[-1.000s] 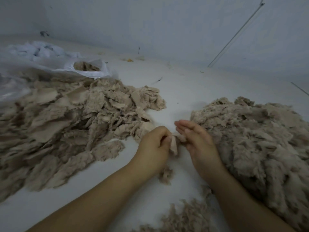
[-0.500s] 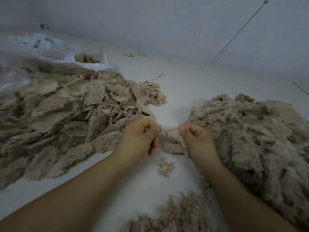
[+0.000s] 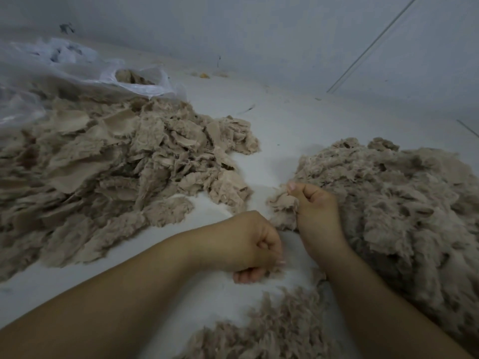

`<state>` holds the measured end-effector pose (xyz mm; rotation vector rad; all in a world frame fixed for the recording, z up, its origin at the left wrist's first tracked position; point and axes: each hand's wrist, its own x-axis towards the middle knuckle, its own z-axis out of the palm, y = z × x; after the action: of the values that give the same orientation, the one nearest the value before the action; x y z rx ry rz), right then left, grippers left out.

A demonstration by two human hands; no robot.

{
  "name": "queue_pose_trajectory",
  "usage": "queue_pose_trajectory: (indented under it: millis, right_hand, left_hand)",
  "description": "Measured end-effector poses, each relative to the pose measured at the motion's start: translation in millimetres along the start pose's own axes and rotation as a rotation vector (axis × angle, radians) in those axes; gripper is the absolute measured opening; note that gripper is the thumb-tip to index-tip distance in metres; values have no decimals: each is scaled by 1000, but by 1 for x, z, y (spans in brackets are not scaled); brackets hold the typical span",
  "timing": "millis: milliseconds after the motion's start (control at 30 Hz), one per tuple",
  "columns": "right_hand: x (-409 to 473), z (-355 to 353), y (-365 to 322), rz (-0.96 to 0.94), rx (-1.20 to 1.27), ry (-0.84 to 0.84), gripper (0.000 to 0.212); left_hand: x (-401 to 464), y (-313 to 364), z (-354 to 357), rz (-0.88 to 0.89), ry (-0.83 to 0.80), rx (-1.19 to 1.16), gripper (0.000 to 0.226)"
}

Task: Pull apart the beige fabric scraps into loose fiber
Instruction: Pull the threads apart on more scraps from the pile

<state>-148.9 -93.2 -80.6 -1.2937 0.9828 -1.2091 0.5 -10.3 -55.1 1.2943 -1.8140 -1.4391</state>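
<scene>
Beige fabric scraps [image 3: 116, 161], heaped left. My right hand [image 3: 315, 206] pinches a frayed beige tuft [image 3: 283, 203]; left hand [image 3: 255, 244] fisted, contents unclear. Next: drop tuft on fluffy beige fiber pile [image 3: 401, 203].

Beige scraps [image 3: 108, 164], white floor [image 3: 285, 125], seemingly translucent-white bag [image 3: 108, 76].

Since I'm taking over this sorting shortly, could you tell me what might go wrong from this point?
1. The right hand pinches a half-torn scrap right at the edge of the loose fiber pile; dropped there, it may get lost in the finished fiber.
2. The left hand is curled close to the table; whether it holds fiber is unclear, so tufts could scatter toward the near clump.
</scene>
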Motion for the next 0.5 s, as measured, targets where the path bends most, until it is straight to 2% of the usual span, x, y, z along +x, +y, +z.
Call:
queue_pose_trajectory:
  millis: [67, 133, 200, 233, 267, 300, 367, 433, 500]
  right_hand:
    - [0, -1, 0, -36, 8, 11, 38]
    - [-1, -1, -1, -79, -46, -6, 37]
    - [-3, -1, -2, -115, -49, -37, 30]
    - [-5, 0, -4, -117, -38, -65, 27]
    - [-6, 0, -5, -119, -37, -108, 23]
    - [-7, 2, -7, -116, -38, -155, 20]
    - [-10, 3, -8, -106, -40, -201, 31]
    - [-10, 5, -9, -101, -60, -177, 35]
    - [-9, 4, -8, -100, -86, -142, 34]
  left_hand:
    - [-4, 3, -4, -8, -44, -34, 25]
    - [-4, 6, -6, 5, 88, -96, 46]
    - [3, 2, -6, 69, 431, -117, 63]
    - [8, -2, -8, 128, 630, -134, 63]
    - [12, -4, -10, 177, 760, -151, 57]
    - [15, -4, -11, 198, 792, -160, 48]
    - [19, -5, -9, 182, 674, -142, 30]
    - [21, -7, -7, 177, 587, -174, 13]
    - [22, -10, -11, 189, 622, -222, 18]
